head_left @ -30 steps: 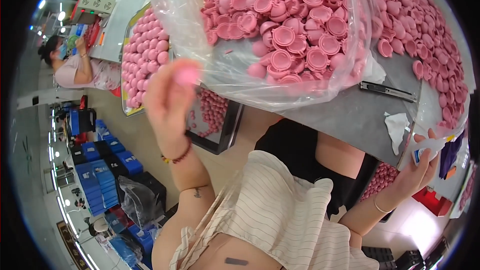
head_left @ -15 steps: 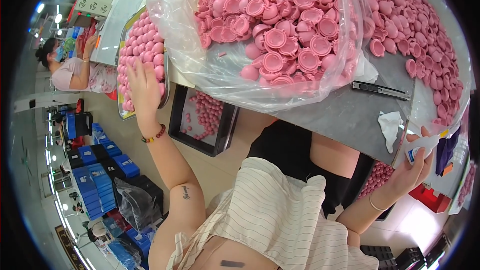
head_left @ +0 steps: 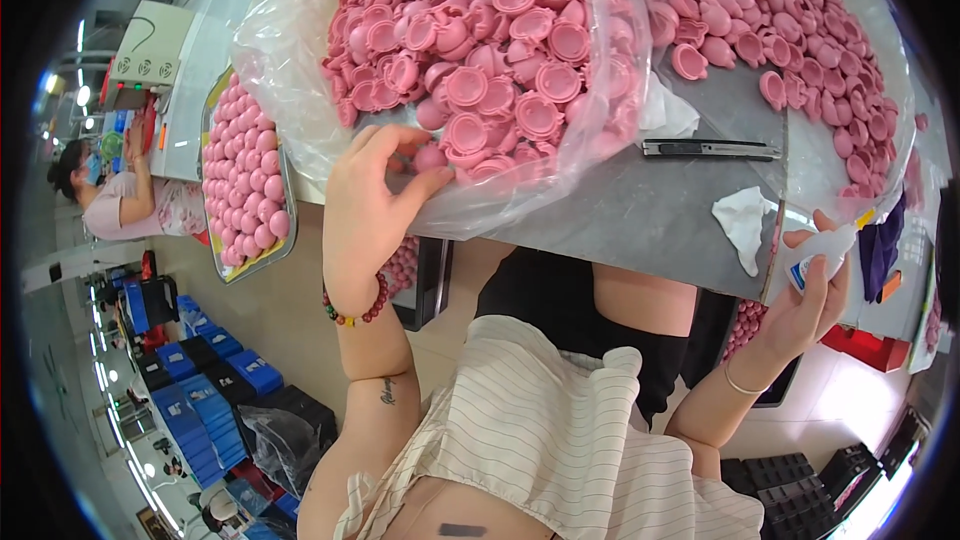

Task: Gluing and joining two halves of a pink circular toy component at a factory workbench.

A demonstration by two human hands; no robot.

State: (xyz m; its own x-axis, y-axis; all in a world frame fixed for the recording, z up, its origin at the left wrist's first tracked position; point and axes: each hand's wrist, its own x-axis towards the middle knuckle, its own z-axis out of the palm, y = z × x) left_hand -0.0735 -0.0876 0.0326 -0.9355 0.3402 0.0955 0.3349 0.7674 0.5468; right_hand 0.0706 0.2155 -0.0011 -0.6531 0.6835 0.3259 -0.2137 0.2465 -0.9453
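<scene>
My left hand point(head_left: 370, 205) is at the near left edge of the pile of pink plastic shells point(head_left: 465, 85), which lies in a clear plastic bag point(head_left: 275, 70). Its thumb and fingers close around one small pink plastic shell point(head_left: 429, 157). At the right, my right hand point(head_left: 815, 295) is wrapped around a small white squeeze bottle point(head_left: 822, 252) with a yellow tip, tilted up to the right. A white crumpled tissue point(head_left: 742, 225) lies on the grey table point(head_left: 610, 220) just left of that hand.
A tray point(head_left: 285, 235) of round pink balls stands at the left. A black utility knife point(head_left: 712, 150) lies mid-table. More pink shells point(head_left: 790, 50) spread at the far right. Below the edge is a black bin point(head_left: 433, 285) with pink pieces. A co-worker point(head_left: 125, 185) sits far left.
My left hand has moved right, from the tray of balls to the shell pile, and closed on a shell. My right hand still holds the squeeze bottle. The view has shifted slightly.
</scene>
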